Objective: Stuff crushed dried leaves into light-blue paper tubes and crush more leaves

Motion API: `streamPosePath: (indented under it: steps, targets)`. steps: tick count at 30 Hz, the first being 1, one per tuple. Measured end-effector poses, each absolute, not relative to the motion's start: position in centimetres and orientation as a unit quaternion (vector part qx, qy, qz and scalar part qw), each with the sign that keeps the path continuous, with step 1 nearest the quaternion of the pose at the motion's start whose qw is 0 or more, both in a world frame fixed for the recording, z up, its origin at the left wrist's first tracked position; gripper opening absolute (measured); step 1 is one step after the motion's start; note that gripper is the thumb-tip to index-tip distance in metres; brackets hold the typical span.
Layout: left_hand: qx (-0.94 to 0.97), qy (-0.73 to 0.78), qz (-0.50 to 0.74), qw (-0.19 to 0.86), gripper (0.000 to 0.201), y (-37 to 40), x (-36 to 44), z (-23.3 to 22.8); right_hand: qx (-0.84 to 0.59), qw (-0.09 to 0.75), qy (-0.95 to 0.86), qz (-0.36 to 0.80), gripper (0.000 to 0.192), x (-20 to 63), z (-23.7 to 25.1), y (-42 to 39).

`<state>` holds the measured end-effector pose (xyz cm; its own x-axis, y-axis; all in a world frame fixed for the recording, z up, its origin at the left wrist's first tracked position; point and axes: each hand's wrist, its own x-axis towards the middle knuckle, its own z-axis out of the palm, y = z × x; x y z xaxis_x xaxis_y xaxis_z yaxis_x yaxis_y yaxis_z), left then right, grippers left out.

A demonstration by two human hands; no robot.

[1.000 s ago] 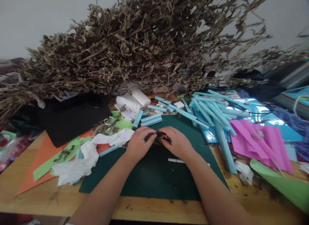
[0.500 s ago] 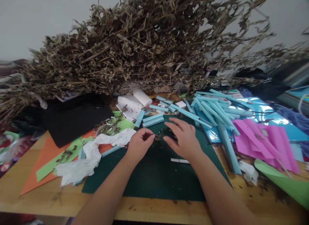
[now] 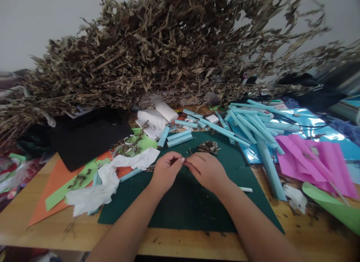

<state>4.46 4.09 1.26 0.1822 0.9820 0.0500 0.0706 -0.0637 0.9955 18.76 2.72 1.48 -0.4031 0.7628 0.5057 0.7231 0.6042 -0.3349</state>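
Above the dark green mat [image 3: 185,213], my left hand [image 3: 168,171] is closed in a pinch. My right hand [image 3: 207,171] is closed too, and its fingertips meet those of the left. Whatever lies between the fingers is too small and hidden to make out. Just behind my right hand, a clump of dried leaves [image 3: 208,146] rests on the mat. Some dry crumbs [image 3: 150,168] lie left of my left hand. A short white stick [image 3: 246,189], partly covered by my right forearm, lies on the mat.
A large heap of dried plants [image 3: 168,51] spans the back. Rolled blue paper tubes [image 3: 244,123] lie behind and right, beside pink paper [image 3: 317,164]. Crumpled white tissue [image 3: 92,194], orange paper [image 3: 42,198] and a black sheet [image 3: 92,138] are on the left.
My right hand has moved left and its spread fingers have closed, meeting my left fingertips. The dried leaf clump behind it now shows. The view has shifted slightly.
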Motion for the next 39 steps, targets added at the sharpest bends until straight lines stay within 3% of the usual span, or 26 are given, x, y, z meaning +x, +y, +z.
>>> streamPosePath:
  steps: [9, 19, 21, 25, 28, 30, 33, 39]
  targets:
    - [0.524, 0.520, 0.525, 0.424, 0.019, 6.4, 2.3, 2.2, -0.507, 0.334, -0.785, 0.120, 0.023, 21.0, 0.6, 4.3]
    - [0.642, 0.691, 0.309, 0.123, 0.014, 11.9, -4.6, 5.6, -0.522, 0.399, -0.695, 0.292, 0.021, 20.8, 0.4, 4.7]
    - [0.651, 0.709, 0.261, 0.077, 0.022, 12.2, -6.1, 7.1, -0.523, 0.407, -0.669, 0.335, 0.019, 20.8, 0.3, 4.6]
    - [0.687, 0.694, 0.212, 0.026, 0.039, 9.8, -5.6, 8.6, -0.503, 0.415, -0.642, 0.404, 0.016, 20.3, 0.5, 4.5]
    - [0.735, 0.648, 0.194, 0.056, 0.035, 7.1, -2.9, 7.4, -0.495, 0.413, -0.638, 0.422, 0.018, 20.3, 0.7, 4.5]
    - [0.770, 0.597, 0.206, 0.091, 0.032, 5.8, -0.9, 6.0, -0.503, 0.402, -0.646, 0.411, 0.020, 20.6, 0.9, 4.5]
    - [0.845, 0.510, 0.114, 0.108, 0.030, 5.1, 1.5, 4.3, -0.515, 0.356, -0.691, 0.363, 0.018, 21.2, 1.4, 4.2]
    - [0.907, 0.412, -0.011, 0.082, 0.034, 7.2, 3.8, 2.3, -0.474, 0.175, -0.822, 0.264, 0.010, 20.7, 1.9, 3.0]
